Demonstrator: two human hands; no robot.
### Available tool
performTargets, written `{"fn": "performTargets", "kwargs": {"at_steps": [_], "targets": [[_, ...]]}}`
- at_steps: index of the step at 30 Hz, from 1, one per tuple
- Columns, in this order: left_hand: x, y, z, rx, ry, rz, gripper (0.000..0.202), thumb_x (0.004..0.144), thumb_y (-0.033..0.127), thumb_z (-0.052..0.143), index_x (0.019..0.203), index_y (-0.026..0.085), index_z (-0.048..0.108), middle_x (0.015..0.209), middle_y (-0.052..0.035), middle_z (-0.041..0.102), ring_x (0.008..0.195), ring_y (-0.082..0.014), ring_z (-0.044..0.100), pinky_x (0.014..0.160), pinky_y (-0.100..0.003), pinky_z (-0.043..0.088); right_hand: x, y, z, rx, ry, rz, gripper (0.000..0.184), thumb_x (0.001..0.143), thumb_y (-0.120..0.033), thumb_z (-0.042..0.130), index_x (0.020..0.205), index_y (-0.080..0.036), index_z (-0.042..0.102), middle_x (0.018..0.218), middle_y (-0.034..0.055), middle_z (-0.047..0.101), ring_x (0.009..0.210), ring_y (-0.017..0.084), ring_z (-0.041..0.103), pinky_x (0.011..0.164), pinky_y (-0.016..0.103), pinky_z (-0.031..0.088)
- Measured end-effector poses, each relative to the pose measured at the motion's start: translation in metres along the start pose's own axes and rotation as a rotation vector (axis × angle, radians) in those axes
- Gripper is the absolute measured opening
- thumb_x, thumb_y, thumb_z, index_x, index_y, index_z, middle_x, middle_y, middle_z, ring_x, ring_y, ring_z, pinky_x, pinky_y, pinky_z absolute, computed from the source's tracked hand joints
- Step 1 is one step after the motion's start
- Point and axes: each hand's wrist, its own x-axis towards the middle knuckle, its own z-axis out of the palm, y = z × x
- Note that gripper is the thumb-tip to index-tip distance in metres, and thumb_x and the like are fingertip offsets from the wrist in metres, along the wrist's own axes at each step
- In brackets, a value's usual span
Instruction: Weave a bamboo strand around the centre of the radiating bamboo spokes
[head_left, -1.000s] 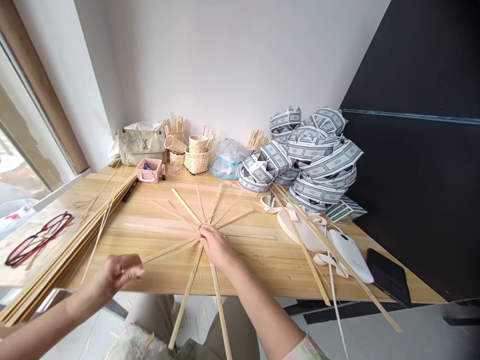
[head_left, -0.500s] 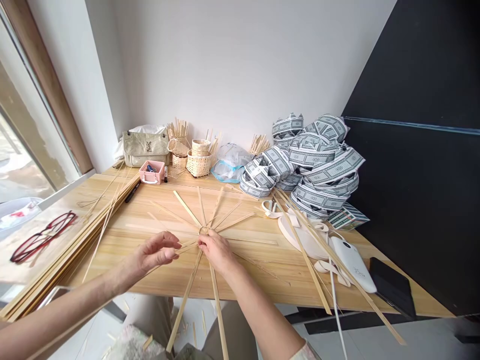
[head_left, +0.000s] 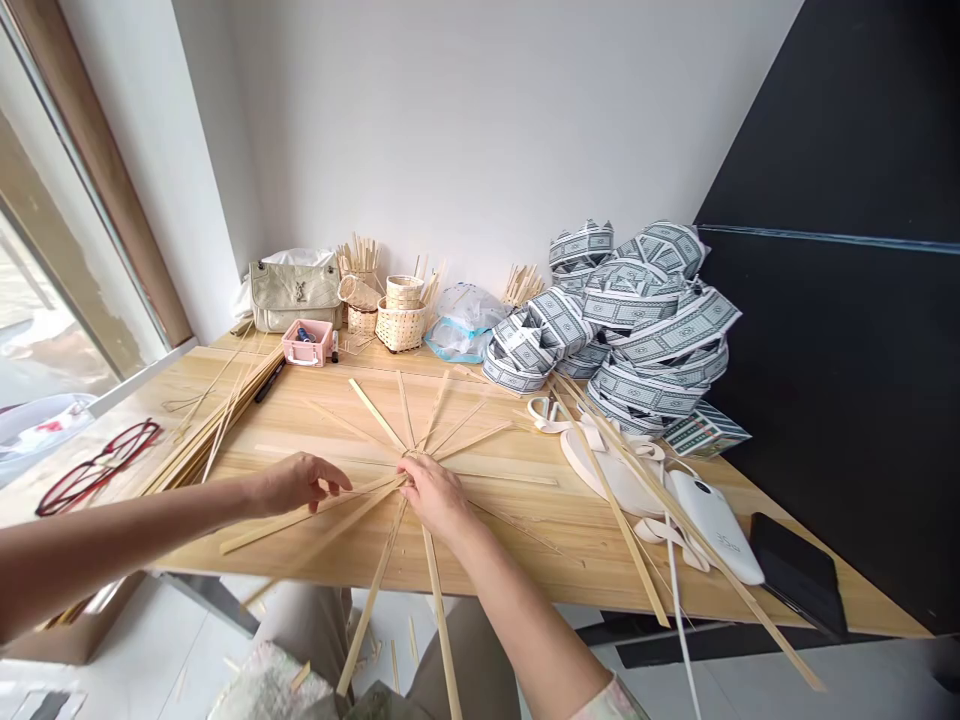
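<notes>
Pinning the crossed bamboo strips (head_left: 411, 458) flat near the front edge of the counter (head_left: 487, 562), the right hand (head_left: 439, 495) presses down, fingers bent, gripping nothing. The left hand (head_left: 296, 483) curls loosely over one strip (head_left: 259, 532); grip unclear.

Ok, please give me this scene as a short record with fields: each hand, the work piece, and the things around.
left hand: fingers at a long strip running to the hub; grip unclear
right hand: fingertips on the hub
work piece: bamboo strips fanned like spokes on the table
left side: red glasses, strip bundle
right side: scissors, white device
</notes>
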Motion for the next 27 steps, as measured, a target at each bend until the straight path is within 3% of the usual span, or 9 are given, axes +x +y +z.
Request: {"fn": "performTargets", "kwargs": {"at_steps": [5,9,13,16,21,27], "targets": [[0.015,0.008,-0.013,0.489,0.036,0.178,0.025,0.069,0.01,0.049,0.088,0.021,0.063,0.074,-0.0009,0.062,0.066,-0.0118,0.057,0.059,-0.019,0.041,-0.001,0.002,0.003,0.002,0.021,-0.021,0.021,0.073,-0.016,0.052,0.092,-0.027,0.052,0.092,-0.0005,0.051,0.082,0.013,0.048,0.067,0.024,0.03],[0.03,0.01,-0.014,0.739,0.026,0.183,0.011,0.074,0.018,0.052,0.077,0.021,0.063,0.076,-0.002,0.062,0.068,-0.0146,0.057,0.057,-0.02,0.038,-0.001,0.003,0.004,0.01,0.034,-0.02,0.021,0.072,-0.017,0.052,0.091,-0.026,0.052,0.093,-0.0006,0.051,0.083,0.014,0.048,0.067,0.024,0.03],[0.039,0.019,-0.007,0.756,-0.061,0.21,0.023,0.074,0.008,0.045,0.087,0.021,0.059,0.078,-0.0026,0.063,0.069,-0.0148,0.058,0.058,-0.021,0.038,-0.001,0.003,0.005,0.019,0.041,-0.026,0.02,0.072,-0.015,0.05,0.09,-0.024,0.052,0.092,0.0003,0.051,0.082,0.013,0.048,0.067,0.024,0.031],[0.042,0.03,0.002,0.751,-0.096,0.217,0.021,0.074,0.012,0.046,0.09,0.021,0.056,0.075,-0.0026,0.062,0.066,-0.0164,0.058,0.055,-0.022,0.038,0.001,0.004,0.004,0.024,0.046,-0.054,0.021,0.07,-0.013,0.049,0.088,-0.024,0.052,0.091,0.0,0.052,0.081,0.013,0.048,0.066,0.023,0.032],[0.046,0.042,0.015,0.773,0.003,0.204,0.009,0.075,0.018,0.051,0.07,0.018,0.058,0.069,-0.0027,0.059,0.066,-0.0175,0.056,0.055,-0.024,0.037,0.006,0.008,-0.002,0.047,-0.004,-0.079,0.02,0.066,-0.015,0.053,0.084,-0.022,0.053,0.088,0.0,0.052,0.081,0.013,0.048,0.067,0.023,0.033],[0.05,0.039,0.022,0.882,0.116,0.397,0.01,0.075,0.018,0.054,0.065,0.016,0.057,0.074,-0.0051,0.055,0.074,-0.0187,0.052,0.064,-0.028,0.039,0.007,0.018,-0.012,0.109,-0.064,-0.232,0.024,0.063,-0.007,0.051,0.083,-0.019,0.053,0.084,0.0005,0.05,0.083,0.013,0.046,0.072,0.023,0.034]]}}
